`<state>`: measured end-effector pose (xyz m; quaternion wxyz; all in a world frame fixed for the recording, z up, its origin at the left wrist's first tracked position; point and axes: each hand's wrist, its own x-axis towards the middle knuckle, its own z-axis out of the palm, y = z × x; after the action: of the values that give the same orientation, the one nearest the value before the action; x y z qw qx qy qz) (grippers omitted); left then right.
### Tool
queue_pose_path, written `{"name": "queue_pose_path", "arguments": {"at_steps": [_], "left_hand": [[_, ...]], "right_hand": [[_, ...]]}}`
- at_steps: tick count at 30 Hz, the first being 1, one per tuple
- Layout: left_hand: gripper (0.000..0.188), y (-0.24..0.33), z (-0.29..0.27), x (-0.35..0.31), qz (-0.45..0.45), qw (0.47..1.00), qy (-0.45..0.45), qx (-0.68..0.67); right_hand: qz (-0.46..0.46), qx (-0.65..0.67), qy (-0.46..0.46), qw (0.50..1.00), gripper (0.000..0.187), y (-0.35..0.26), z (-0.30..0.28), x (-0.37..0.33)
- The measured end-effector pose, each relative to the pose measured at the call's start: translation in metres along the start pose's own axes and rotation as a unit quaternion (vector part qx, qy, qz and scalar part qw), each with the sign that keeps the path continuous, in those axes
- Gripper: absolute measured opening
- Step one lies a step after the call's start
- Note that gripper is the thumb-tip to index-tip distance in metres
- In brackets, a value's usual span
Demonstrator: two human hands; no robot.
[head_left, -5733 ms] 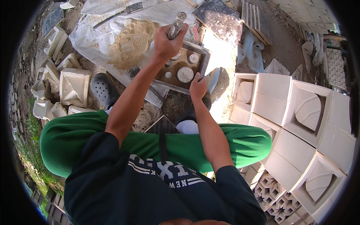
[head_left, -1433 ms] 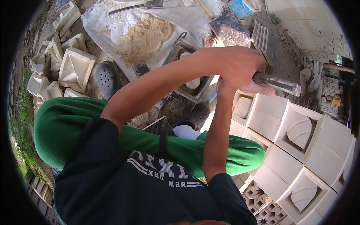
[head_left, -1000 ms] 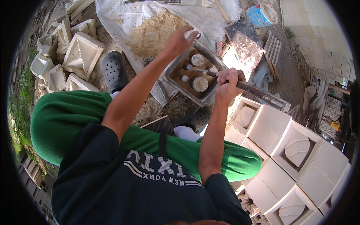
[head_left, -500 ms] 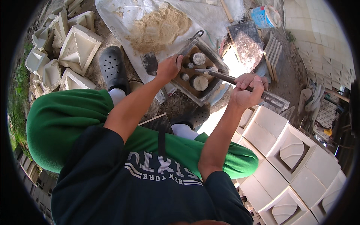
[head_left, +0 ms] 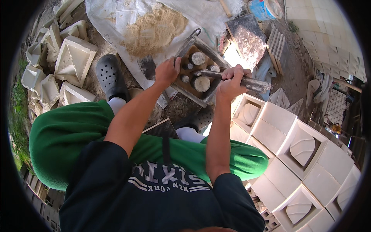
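Observation:
My left hand (head_left: 167,72) is closed on the left rim of a rectangular mould frame (head_left: 196,101), fingertips over its edge. Inside the frame lies brown packed material, with several round, pale-topped cylinders (head_left: 201,84) of different sizes standing in it. My right hand (head_left: 233,82) grips a long narrow bar-like tool (head_left: 256,84) with a dark shaft and a slim metal tip. That tip hangs over the middle of the mould, among the cylinders; whether it touches anything I cannot tell. A dark curved loop (head_left: 196,32) sticks up at the frame's far corner.
Beyond the mould, a heap of tan sand (head_left: 158,33) lies on a white sheet (head_left: 101,17). Broken pale block pieces (head_left: 75,60) are piled at left. Patterned pale blocks (head_left: 284,123) stand stacked at right. A dark board (head_left: 247,40) and a blue bucket (head_left: 262,9) are far right.
My right hand has come left, closer to the mould, and the tool looks shorter in view. The left hand keeps its hold on the rim. The whole view has shifted slightly.

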<state>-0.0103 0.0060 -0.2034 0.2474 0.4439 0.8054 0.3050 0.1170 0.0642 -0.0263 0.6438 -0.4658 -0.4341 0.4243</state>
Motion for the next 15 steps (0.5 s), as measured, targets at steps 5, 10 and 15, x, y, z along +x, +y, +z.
{"name": "queue_pose_path", "arguments": {"at_steps": [5,10,15], "left_hand": [[0.046,-0.001,-0.001,0.000,-0.004,1.000,-0.002,0.002],[0.044,0.004,-0.003,0.002,-0.021,1.000,-0.017,-0.002],[0.043,0.002,-0.002,0.002,-0.043,0.997,-0.055,0.013]], "right_hand": [[-0.035,0.024,-0.011,0.999,0.022,-0.050,0.010,0.005],[-0.024,0.017,-0.100,0.995,0.022,-0.037,-0.001,0.000],[0.010,-0.022,-0.046,0.999,0.025,0.013,0.010,-0.011]]}}
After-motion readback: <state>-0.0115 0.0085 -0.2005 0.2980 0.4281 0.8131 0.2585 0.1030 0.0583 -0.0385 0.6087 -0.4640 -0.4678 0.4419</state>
